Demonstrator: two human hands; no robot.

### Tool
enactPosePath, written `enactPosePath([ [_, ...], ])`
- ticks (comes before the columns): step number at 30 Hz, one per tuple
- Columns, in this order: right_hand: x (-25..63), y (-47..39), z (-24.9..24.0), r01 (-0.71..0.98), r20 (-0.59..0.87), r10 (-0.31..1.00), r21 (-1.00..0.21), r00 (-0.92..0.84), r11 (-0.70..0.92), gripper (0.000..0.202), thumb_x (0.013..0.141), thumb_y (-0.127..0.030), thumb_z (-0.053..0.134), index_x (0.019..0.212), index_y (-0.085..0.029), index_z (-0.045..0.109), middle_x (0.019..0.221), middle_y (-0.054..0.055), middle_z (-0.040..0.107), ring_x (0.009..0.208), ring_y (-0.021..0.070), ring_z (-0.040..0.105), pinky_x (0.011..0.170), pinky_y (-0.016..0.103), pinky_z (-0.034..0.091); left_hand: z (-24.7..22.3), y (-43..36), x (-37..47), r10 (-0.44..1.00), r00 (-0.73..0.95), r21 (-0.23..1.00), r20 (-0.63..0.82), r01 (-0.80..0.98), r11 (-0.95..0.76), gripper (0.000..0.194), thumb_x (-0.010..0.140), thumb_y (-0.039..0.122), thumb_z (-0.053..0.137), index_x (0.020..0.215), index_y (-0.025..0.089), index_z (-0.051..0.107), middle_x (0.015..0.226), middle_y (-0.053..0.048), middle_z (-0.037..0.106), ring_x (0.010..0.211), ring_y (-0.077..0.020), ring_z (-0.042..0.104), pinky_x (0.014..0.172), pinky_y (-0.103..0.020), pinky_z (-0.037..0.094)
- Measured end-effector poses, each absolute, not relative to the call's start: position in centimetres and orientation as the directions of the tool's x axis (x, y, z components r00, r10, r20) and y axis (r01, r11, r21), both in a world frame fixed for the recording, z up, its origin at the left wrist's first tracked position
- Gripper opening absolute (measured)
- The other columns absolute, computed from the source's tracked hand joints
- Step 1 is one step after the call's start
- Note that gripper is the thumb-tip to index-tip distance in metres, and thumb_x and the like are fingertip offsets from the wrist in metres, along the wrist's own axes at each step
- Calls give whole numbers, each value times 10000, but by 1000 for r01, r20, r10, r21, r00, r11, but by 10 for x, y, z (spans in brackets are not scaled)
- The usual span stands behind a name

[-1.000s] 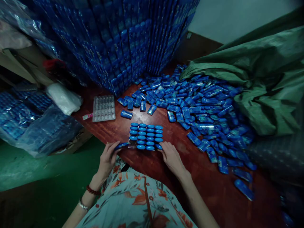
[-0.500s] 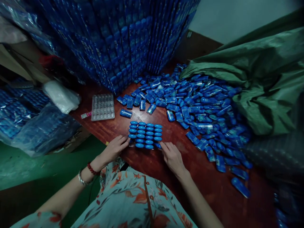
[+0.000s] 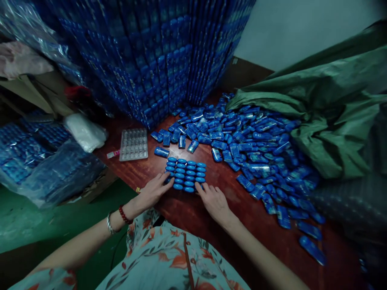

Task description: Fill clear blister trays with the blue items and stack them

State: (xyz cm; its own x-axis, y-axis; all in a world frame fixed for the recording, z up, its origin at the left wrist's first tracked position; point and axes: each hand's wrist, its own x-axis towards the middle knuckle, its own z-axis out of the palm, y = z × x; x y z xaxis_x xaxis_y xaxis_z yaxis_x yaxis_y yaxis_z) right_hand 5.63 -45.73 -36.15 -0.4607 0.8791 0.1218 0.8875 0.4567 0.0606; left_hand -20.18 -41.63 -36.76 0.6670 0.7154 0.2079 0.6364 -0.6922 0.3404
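Note:
Small blue packs with rounded ends stand close together in a block (image 3: 185, 174) on the table, their glossy ends facing up. At the block's near left corner, my left hand (image 3: 155, 188) is closed with fingertips around a blue pack that is mostly covered. My right hand (image 3: 214, 200) is at the near right corner, its index finger and thumb side closed on another blue pack, largely hidden beneath the fingers. Beyond the block lies a single loose blue pack (image 3: 161, 152) with a printed label.
A large heap of loose blue packs (image 3: 250, 141) spreads to the right, beside a green sheet (image 3: 326, 133). Stacked, wrapped blue packs (image 3: 157, 76) rise behind. A clear blister tray (image 3: 134, 145) and a small pink-and-white piece (image 3: 113, 154) lie left on the reddish table (image 3: 238, 205).
Both hands have moved inward around the near corners of the block, my left fingers reaching further over its left side. The camera view has shifted slightly; the heap and tray look unchanged.

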Motion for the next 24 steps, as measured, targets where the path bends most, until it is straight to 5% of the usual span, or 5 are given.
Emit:
enactPosePath([
  [5, 80, -429, -363, 934, 255, 936, -198, -243, 297, 346, 962, -328, 334, 1197, -199, 552, 853, 73, 648, 748, 177, 599, 682, 280, 403, -375, -389, -212, 872, 365, 618, 327, 616, -489, 320, 920, 239, 414, 1227, 229, 501, 1192, -93, 488, 1074, -182, 533, 903, -319, 482],
  [8, 76, -374, -361, 925, 182, 983, -367, -37, 102, 376, 975, -347, 251, 1136, -223, 567, 1044, 73, 652, 936, 193, 608, 759, 277, 420, -376, -352, -206, 941, 123, 686, 314, 656, -314, 276, 913, 259, 431, 1154, 194, 548, 1095, -86, 524, 992, -178, 562, 890, -329, 483],
  [15, 45, -265, -360, 924, -214, 977, -377, -15, -69, 451, 851, -507, 504, 1141, -163, 477, 1032, 143, 645, 956, 264, 600, 731, 314, 415, -382, -294, -189, 988, 157, 418, -1, 897, -143, 448, 769, 258, 653, 1179, 145, 515, 1180, -144, 453, 1052, -277, 524, 895, -422, 452],
  [21, 72, -285, -369, 893, -263, 962, -446, -71, -56, 400, 702, -395, 687, 977, -183, 488, 903, 52, 632, 809, 194, 588, 651, 258, 409, -375, -317, -198, 988, 96, 319, -118, 946, -53, 453, 777, 355, 647, 1148, 143, 498, 1125, -132, 453, 929, -249, 586, 762, -340, 486],
  [24, 100, -326, -381, 799, -150, 988, -590, 36, -119, 380, 721, -407, 640, 984, -192, 470, 790, 5, 599, 701, 169, 567, 615, 260, 416, -373, -343, -197, 988, 12, 226, -157, 974, 24, 399, 852, 447, 519, 1128, 160, 489, 1120, -132, 460, 854, -236, 600, 655, -307, 483],
])
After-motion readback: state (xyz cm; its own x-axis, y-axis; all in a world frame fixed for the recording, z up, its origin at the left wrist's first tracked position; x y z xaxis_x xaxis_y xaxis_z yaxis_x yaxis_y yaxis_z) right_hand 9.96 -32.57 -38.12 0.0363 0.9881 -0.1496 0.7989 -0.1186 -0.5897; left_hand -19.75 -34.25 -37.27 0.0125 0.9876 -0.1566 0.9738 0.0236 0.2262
